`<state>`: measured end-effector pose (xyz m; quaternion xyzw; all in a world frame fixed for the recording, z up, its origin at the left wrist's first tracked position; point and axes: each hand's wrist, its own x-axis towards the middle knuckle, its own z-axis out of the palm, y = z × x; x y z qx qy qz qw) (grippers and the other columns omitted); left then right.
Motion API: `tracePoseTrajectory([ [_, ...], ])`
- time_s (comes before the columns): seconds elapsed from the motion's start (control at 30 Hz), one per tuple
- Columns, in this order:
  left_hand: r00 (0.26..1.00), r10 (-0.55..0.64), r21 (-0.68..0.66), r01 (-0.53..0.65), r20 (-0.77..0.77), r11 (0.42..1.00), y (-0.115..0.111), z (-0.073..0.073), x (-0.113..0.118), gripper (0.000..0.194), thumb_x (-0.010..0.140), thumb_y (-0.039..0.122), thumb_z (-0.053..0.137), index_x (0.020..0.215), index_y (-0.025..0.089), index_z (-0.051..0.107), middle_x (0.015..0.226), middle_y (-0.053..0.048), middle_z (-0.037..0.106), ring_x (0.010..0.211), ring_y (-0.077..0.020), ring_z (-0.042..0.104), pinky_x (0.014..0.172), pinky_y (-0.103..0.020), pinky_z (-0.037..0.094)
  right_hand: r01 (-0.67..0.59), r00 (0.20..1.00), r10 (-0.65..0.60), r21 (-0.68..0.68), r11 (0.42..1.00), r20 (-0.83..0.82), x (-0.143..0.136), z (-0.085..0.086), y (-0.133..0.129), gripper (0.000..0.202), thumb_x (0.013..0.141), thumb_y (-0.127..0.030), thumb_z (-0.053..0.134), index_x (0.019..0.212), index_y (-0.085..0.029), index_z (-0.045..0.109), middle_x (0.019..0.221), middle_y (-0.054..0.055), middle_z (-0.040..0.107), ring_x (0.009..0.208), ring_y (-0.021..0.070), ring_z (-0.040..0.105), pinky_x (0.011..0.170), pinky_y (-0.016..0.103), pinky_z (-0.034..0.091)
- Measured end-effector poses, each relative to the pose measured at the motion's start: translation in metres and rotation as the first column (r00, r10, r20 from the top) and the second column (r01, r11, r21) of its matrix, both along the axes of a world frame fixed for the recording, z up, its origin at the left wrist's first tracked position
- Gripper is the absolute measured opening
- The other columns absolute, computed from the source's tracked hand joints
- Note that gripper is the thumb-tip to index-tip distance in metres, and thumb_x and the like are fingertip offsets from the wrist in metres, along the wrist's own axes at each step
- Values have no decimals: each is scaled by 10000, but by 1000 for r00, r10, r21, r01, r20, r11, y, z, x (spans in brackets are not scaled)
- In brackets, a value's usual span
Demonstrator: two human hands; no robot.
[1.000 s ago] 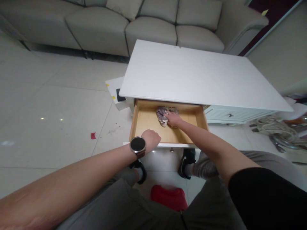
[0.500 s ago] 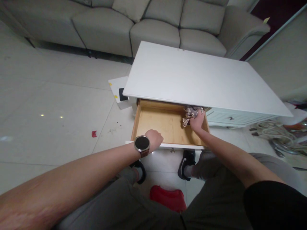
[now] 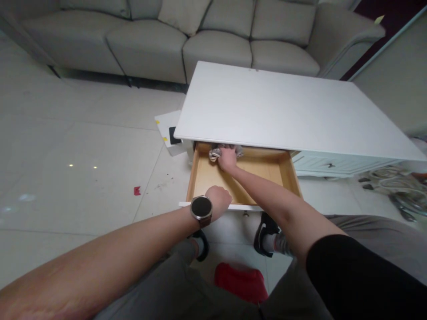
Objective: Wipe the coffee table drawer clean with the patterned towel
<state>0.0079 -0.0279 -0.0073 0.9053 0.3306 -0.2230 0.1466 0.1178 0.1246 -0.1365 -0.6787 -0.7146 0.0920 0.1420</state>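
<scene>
The wooden drawer (image 3: 267, 171) of a white coffee table (image 3: 267, 106) is pulled out. Inside it, near the back left, my right hand (image 3: 228, 159) is closed on a crumpled patterned cloth (image 3: 215, 154), which sticks out on both sides of the fingers. My left hand (image 3: 218, 201), with a round watch (image 3: 201, 207) on the wrist, is closed over the top edge of the drawer front, left of the round knob (image 3: 246, 214).
Behind the table stands a grey sofa (image 3: 216, 51). A white box (image 3: 173, 149) with a black item sits left of the table. Coiled hoses or cables (image 3: 393, 184) lie at the right. A red object (image 3: 240, 281) is between my feet, and a red scrap (image 3: 137, 190) lies on the floor.
My right hand has moved left with the cloth, from the drawer's right end to its back left. My left hand stays on the drawer front. The view has shifted slightly.
</scene>
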Motion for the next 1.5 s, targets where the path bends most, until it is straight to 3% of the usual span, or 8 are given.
tracePoseTrajectory([
  [0.17,1000,-9,-20,9,-23,1000,2,3,0,333,951,47,474,1040,72,794,1038,-225,771,1021,-315,736,795,-366,540,-180,982,182,-54,982,44,-57,8,8,420,982,-160,404,1326,-255,626,1493,112,516,1318,361,370,960,469,486],
  [0.4,1000,-1,3,1,16,1000,3,4,-4,307,920,35,509,1005,88,799,1004,-221,774,977,-288,745,764,-339,537,-530,739,578,-231,816,345,43,-6,-8,407,1015,-179,346,1283,-235,647,1460,112,528,1391,343,315,886,427,507],
  [0.7,1000,-26,63,26,7,998,2,-1,-5,294,913,27,527,1002,92,799,992,-216,777,994,-288,746,753,-335,543,-53,788,193,-247,967,585,231,3,-57,442,978,-144,393,1313,-260,657,1415,143,558,1351,413,365,955,577,461],
  [0.87,1000,-18,74,19,-11,997,-1,-1,-5,298,911,20,531,979,112,806,992,-213,778,991,-281,747,764,-334,546,80,897,84,-345,935,434,206,-5,-65,511,857,-152,588,1367,-164,615,1457,203,516,1224,352,532,977,452,485],
  [1.0,1000,-9,84,10,-8,996,0,-3,-5,311,901,11,516,976,97,806,998,-236,770,981,-306,744,736,-352,533,-22,985,88,-392,920,151,160,-5,-66,510,749,-103,651,1258,-129,684,1345,212,625,1125,324,619,986,391,478],
  [1.1,999,21,110,-26,47,994,2,-10,-8,284,888,8,536,925,100,802,957,-231,771,945,-299,745,734,-345,521,-179,966,73,-437,881,-249,144,11,-69,396,710,-93,634,1087,-151,740,1103,115,755,992,268,664,907,336,513],
  [1.23,991,49,143,-67,125,987,5,-18,-12,235,877,21,570,879,104,790,932,-232,768,913,-288,744,761,-352,523,-287,727,-22,-332,898,-687,143,52,-79,285,666,-165,655,938,-143,739,946,72,775,907,242,671,864,354,550],
  [1.5,981,112,214,-144,156,966,27,-20,-14,192,886,88,589,870,124,777,948,-216,770,922,-275,730,805,-362,509,-325,292,-184,-278,904,-939,163,162,-113,360,592,-254,757,940,-176,713,872,88,778,891,287,718,883,469,576],
])
